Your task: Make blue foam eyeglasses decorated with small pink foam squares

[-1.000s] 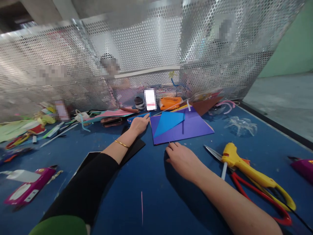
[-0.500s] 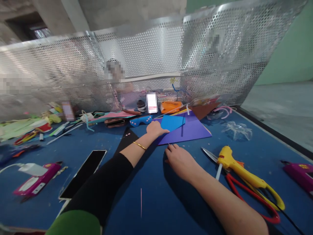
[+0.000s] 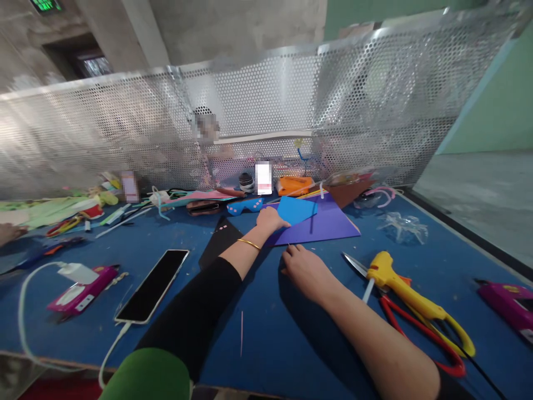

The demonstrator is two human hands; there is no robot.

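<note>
My left hand (image 3: 271, 220), with a gold bangle at the wrist, reaches to the lower left edge of a blue sheet (image 3: 297, 210). Its thumb lies along that edge and its fingers curl behind, partly hidden. Under the blue sheet lies a larger purple sheet (image 3: 333, 225). My right hand (image 3: 306, 269) rests low over the table just in front of the purple sheet, fingers bent together; a tiny pale tip shows at them, too small to name. Left of my left hand are a blue eye mask (image 3: 245, 206) with pink squares and a black sheet (image 3: 219, 241).
Scissors (image 3: 402, 322) lie under a yellow glue gun (image 3: 406, 289) at right, near a magenta device (image 3: 506, 303). A phone (image 3: 152, 286) on a white cable and another magenta device (image 3: 85, 290) lie left. A perforated metal screen (image 3: 266, 83) stands behind; another person's hand (image 3: 10, 233) shows far left.
The view has shifted slightly, so the things at left appear further right. Another person's hand has come into view at the far left. My own hands stay about where they were.
</note>
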